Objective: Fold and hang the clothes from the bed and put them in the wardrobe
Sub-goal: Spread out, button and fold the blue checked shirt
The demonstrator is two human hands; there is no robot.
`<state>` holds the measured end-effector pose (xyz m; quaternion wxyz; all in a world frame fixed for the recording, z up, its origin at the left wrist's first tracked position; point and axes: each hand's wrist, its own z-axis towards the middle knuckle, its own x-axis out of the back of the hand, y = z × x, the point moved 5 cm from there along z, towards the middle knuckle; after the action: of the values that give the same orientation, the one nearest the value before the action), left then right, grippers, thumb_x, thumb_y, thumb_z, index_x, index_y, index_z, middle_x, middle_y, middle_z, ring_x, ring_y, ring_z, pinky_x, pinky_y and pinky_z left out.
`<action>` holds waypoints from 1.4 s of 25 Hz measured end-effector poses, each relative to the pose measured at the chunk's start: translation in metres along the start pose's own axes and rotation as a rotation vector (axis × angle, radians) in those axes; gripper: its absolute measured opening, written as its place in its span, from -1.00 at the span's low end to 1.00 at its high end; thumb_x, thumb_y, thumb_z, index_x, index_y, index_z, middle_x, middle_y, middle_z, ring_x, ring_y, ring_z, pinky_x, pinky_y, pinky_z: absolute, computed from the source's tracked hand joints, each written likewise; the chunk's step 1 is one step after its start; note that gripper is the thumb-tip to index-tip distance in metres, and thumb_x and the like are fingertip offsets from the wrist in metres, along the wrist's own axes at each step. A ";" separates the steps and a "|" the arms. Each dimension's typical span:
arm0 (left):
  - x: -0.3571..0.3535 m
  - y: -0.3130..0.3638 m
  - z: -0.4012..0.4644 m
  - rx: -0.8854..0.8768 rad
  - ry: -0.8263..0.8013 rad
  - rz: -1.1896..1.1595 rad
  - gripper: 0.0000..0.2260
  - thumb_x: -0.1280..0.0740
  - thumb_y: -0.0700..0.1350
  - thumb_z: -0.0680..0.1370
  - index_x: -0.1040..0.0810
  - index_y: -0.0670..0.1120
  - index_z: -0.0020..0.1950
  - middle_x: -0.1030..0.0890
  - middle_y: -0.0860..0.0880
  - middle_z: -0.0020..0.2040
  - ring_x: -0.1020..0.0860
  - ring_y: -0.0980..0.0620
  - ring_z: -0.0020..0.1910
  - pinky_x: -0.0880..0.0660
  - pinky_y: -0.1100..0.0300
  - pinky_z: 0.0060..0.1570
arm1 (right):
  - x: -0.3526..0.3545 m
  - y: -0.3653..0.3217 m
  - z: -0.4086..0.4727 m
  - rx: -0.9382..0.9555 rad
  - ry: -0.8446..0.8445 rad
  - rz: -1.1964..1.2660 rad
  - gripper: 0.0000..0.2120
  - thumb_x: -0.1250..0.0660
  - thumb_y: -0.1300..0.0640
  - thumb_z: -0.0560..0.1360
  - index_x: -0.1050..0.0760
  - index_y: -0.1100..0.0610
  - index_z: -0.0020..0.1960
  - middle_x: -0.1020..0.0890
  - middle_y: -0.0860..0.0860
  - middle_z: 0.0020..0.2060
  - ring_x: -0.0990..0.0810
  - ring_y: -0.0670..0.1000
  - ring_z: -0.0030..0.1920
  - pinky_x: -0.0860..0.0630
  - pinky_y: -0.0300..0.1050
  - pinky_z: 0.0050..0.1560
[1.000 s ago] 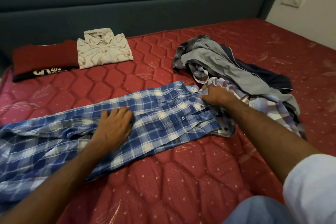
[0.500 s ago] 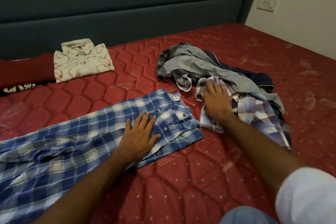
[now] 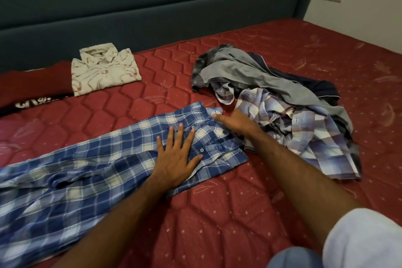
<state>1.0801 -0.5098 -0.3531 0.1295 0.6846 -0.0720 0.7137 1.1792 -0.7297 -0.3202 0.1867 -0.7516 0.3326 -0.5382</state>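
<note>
Left hand (image 3: 177, 156) flat, fingers spread, pressing blue plaid shirt (image 3: 104, 163) on bed (image 3: 217, 213); right hand (image 3: 236, 123) open at collar.

Blue plaid shirt (image 3: 91, 169) runs off-frame (left edge).

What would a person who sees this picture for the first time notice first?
First, the blue plaid shirt stretched long across the red mattress, with the left hand pressed flat on it and the right hand at its collar end. Next, the crumpled heap of unfolded clothes to the right, and the folded cream patterned shirt near the headboard.
</note>
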 end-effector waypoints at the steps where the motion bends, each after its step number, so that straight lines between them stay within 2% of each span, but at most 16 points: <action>1: -0.002 -0.003 0.000 0.032 -0.021 -0.012 -0.26 0.26 0.47 0.54 0.22 0.16 0.65 0.24 -0.02 0.66 0.26 -0.15 0.62 0.27 -0.33 0.50 | -0.004 -0.004 0.000 0.002 -0.065 0.043 -0.04 -0.34 -0.52 0.31 -0.46 0.19 0.43 -0.59 0.15 0.33 -0.61 0.17 0.21 -0.53 0.13 0.29; 3: -0.005 -0.004 0.000 0.038 -0.035 -0.015 -0.25 0.30 0.48 0.52 0.21 0.17 0.65 0.19 -0.02 0.66 0.24 -0.15 0.63 0.24 -0.35 0.50 | -0.013 -0.008 -0.003 -0.006 -0.190 0.099 -0.11 -0.41 -0.49 0.27 -0.53 0.13 0.35 -0.64 0.08 0.24 -0.62 0.09 0.14 -0.53 0.06 0.23; 5: -0.005 -0.003 -0.001 0.031 -0.033 -0.017 -0.24 0.35 0.49 0.50 0.20 0.19 0.64 0.15 -0.02 0.67 0.22 -0.16 0.63 0.22 -0.37 0.51 | -0.017 -0.012 -0.008 -0.023 -0.264 0.159 -0.26 -0.47 -0.37 0.36 -0.53 0.11 0.34 -0.63 0.04 0.20 -0.57 0.07 0.18 -0.47 0.02 0.20; 9: -0.003 -0.002 -0.001 0.017 -0.024 -0.015 -0.28 0.35 0.48 0.51 0.19 0.23 0.64 0.09 0.01 0.67 0.18 -0.19 0.63 0.17 -0.41 0.50 | -0.020 -0.016 -0.026 0.015 -0.402 0.427 -0.59 -0.51 -0.07 0.49 -0.61 0.14 0.23 -0.74 0.06 0.07 -0.71 0.12 0.09 -0.59 0.14 0.26; 12: -0.002 0.000 -0.002 0.001 -0.018 -0.009 -0.30 0.30 0.46 0.55 0.20 0.21 0.64 0.10 0.10 0.67 0.16 -0.18 0.64 0.15 -0.44 0.49 | -0.025 -0.003 -0.036 -0.030 -0.478 0.562 -0.55 -0.55 -0.09 0.45 -0.63 0.09 0.26 -0.72 0.03 0.13 -0.69 0.10 0.17 -0.57 0.14 0.28; 16: -0.004 0.000 -0.002 -0.010 -0.009 -0.012 -0.32 0.23 0.43 0.58 0.20 0.19 0.64 0.11 0.14 0.66 0.17 -0.16 0.64 0.15 -0.44 0.48 | -0.033 -0.007 -0.035 -0.022 -0.551 0.740 -0.55 -0.52 0.00 0.50 -0.59 0.19 0.30 -0.70 0.15 0.17 -0.66 0.18 0.22 -0.54 0.17 0.34; 18: -0.005 -0.001 -0.001 -0.015 -0.014 -0.001 -0.32 0.21 0.42 0.60 0.23 0.17 0.64 0.11 0.15 0.66 0.17 -0.15 0.64 0.16 -0.45 0.48 | -0.033 -0.019 -0.033 0.047 -0.510 0.687 -0.60 -0.52 0.04 0.50 -0.61 0.20 0.27 -0.72 0.14 0.10 -0.71 0.14 0.12 -0.62 0.07 0.21; 20: -0.003 0.000 -0.001 -0.013 -0.011 -0.026 -0.31 0.14 0.40 0.62 0.29 0.13 0.64 0.10 0.14 0.66 0.16 -0.13 0.64 0.19 -0.45 0.47 | -0.029 -0.027 -0.032 0.108 -0.432 0.602 -0.69 -0.49 0.20 0.52 -0.61 0.23 0.24 -0.75 0.09 -0.04 -0.75 0.01 -0.08 -0.67 -0.14 -0.11; 22: 0.004 0.007 0.001 -0.016 -0.001 -0.083 -0.28 0.01 0.31 0.65 0.34 0.07 0.63 0.14 0.10 0.66 0.18 -0.05 0.64 0.24 -0.40 0.49 | -0.028 -0.024 -0.028 0.094 -0.392 0.604 -0.65 -0.47 0.34 0.49 -0.58 0.26 0.26 -0.75 0.09 -0.07 -0.75 0.01 -0.13 -0.68 -0.12 -0.17; 24: 0.017 0.021 0.004 -0.007 0.050 -0.313 -0.24 -0.16 0.10 0.66 0.30 -0.01 0.64 0.16 0.04 0.66 0.20 0.03 0.63 0.22 -0.28 0.56 | -0.029 -0.020 -0.027 0.068 -0.393 0.659 -0.60 -0.45 0.39 0.47 -0.54 0.26 0.29 -0.74 0.13 -0.05 -0.74 0.09 -0.09 -0.70 0.01 -0.07; 26: 0.027 0.036 0.008 0.058 0.097 -0.729 -0.30 -0.20 -0.03 0.68 0.19 -0.01 0.66 0.11 0.04 0.67 0.15 0.08 0.63 0.15 -0.11 0.60 | -0.027 -0.025 -0.032 0.070 -0.400 0.718 -0.61 -0.36 0.43 0.50 -0.52 0.25 0.30 -0.72 0.15 -0.07 -0.72 0.10 -0.13 -0.69 0.00 -0.11; 27: 0.030 0.041 0.013 0.124 0.079 -0.947 -0.36 -0.18 0.01 0.70 0.14 0.04 0.67 0.08 0.06 0.67 0.11 0.10 0.63 0.09 -0.07 0.61 | -0.025 -0.033 -0.037 0.078 -0.407 0.752 -0.61 -0.31 0.45 0.50 -0.52 0.24 0.30 -0.71 0.16 -0.08 -0.72 0.09 -0.16 -0.69 -0.02 -0.14; 29: 0.037 0.046 0.023 0.269 0.064 -1.312 -0.38 -0.13 0.23 0.67 0.04 0.15 0.66 -0.01 0.10 0.66 -0.03 0.08 0.63 -0.05 -0.08 0.59 | -0.020 -0.054 -0.047 0.130 -0.420 0.766 -0.57 -0.25 0.47 0.48 -0.52 0.22 0.31 -0.69 0.16 -0.08 -0.71 0.09 -0.14 -0.67 -0.04 -0.14; 32: 0.055 0.036 0.018 0.370 0.212 -1.599 -0.26 -0.13 0.47 0.52 -0.20 0.14 0.62 -0.31 0.05 0.58 -0.33 0.08 0.52 -0.29 -0.02 0.51 | -0.019 -0.103 -0.065 0.288 -0.391 0.526 -0.64 -0.26 0.43 0.45 -0.51 0.26 0.23 -0.64 0.15 -0.09 -0.64 0.09 -0.08 -0.60 0.02 -0.02; 33: 0.060 0.026 0.010 0.410 0.282 -1.676 -0.27 -0.14 0.46 0.53 -0.28 0.07 0.59 -0.42 0.01 0.51 -0.43 0.09 0.45 -0.37 0.03 0.45 | -0.022 -0.123 -0.074 0.323 -0.370 0.438 -0.71 -0.26 0.42 0.45 -0.50 0.27 0.16 -0.61 0.14 -0.12 -0.61 0.08 -0.10 -0.58 0.02 -0.04; 35: 0.071 0.010 -0.001 0.568 0.356 -1.748 -0.43 -0.12 0.25 0.66 -0.39 -0.11 0.51 -0.54 -0.11 0.39 -0.55 0.03 0.32 -0.48 0.08 0.35 | -0.036 -0.160 -0.091 0.360 -0.351 0.330 -0.80 -0.26 0.40 0.49 -0.47 0.20 0.06 -0.57 0.13 -0.15 -0.58 0.07 -0.13 -0.56 0.01 -0.10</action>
<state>1.0745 -0.5131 -0.2816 0.4569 0.3826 0.6662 0.4483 1.1351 -0.5834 -0.2108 0.4567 -0.7235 0.3122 -0.4129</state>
